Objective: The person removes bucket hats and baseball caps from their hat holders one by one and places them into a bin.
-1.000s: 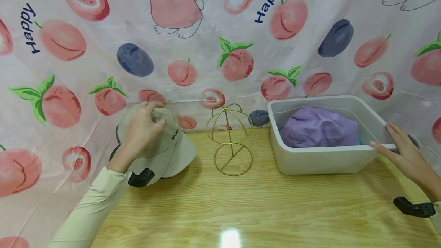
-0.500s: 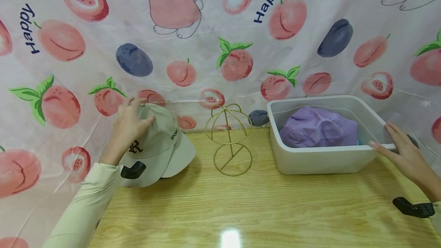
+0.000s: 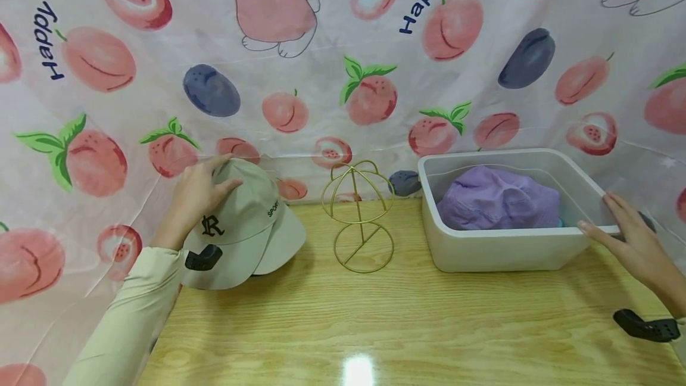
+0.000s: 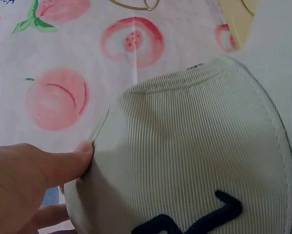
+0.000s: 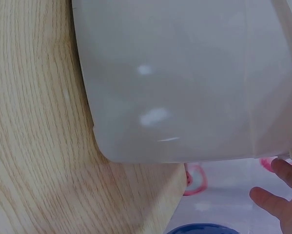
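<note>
At the left, a beige cap (image 3: 252, 195) with a dark letter R and the word SPORT overlaps a second beige cap, whose brim (image 3: 284, 243) shows behind it. My left hand (image 3: 193, 201) pinches the front cap's crown edge. In the left wrist view the thumb (image 4: 72, 163) lies on its ribbed fabric, with fingers partly hidden behind. A light grey storage bin (image 3: 504, 252) at the right holds a purple cap (image 3: 495, 201). My right hand (image 3: 638, 249) rests on the bin's front right corner with thumb and forefinger extended; its other fingers are mostly hidden.
A gold wire hat stand (image 3: 359, 219) stands on the wooden table (image 3: 386, 320) between the caps and the bin. Behind everything hangs a peach-print cloth (image 3: 321, 100). Something light blue peeks out beside the purple cap.
My left hand has shifted left from the top of the front cap's crown to its left edge, uncovering the letter R. The right hand stays at the bin's corner.
</note>
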The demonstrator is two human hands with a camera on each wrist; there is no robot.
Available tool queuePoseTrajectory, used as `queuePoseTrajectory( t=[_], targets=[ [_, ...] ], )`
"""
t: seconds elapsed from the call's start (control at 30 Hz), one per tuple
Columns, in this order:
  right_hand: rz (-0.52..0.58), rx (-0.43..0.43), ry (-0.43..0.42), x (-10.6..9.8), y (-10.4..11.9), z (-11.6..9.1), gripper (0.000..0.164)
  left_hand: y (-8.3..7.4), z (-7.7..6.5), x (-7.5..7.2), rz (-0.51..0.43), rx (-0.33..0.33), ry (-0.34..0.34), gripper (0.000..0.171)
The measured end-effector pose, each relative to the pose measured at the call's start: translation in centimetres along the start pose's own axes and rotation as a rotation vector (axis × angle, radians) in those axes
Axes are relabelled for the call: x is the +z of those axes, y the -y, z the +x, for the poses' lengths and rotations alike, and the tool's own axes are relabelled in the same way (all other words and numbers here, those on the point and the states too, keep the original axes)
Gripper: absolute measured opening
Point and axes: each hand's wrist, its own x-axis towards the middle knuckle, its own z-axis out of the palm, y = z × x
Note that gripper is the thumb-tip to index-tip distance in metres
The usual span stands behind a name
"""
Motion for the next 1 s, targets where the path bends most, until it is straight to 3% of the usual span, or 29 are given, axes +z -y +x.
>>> queuePoseTrajectory(
  t=[0.2, 0.6, 1.0],
  targets=[
    [-0.010, 0.013, -0.001, -0.1, 0.1, 0.0, 0.085, -0.1, 0.2, -0.2, 0.006, 0.032, -0.022, 0.049],
    [-0.008, 0.007, 0.003, 0.0, 0.0, 0.1, 0.085, -0.4, 0.9, -0.1, -0.043, -0.030, -0.096, 0.032],
    [-0.005, -0.002, -0.010, 0.0, 0.1, 0.0, 0.084, -0.3, 1.4, 0.0, -0.082, 0.028, -0.203, 0.015]
  ],
)
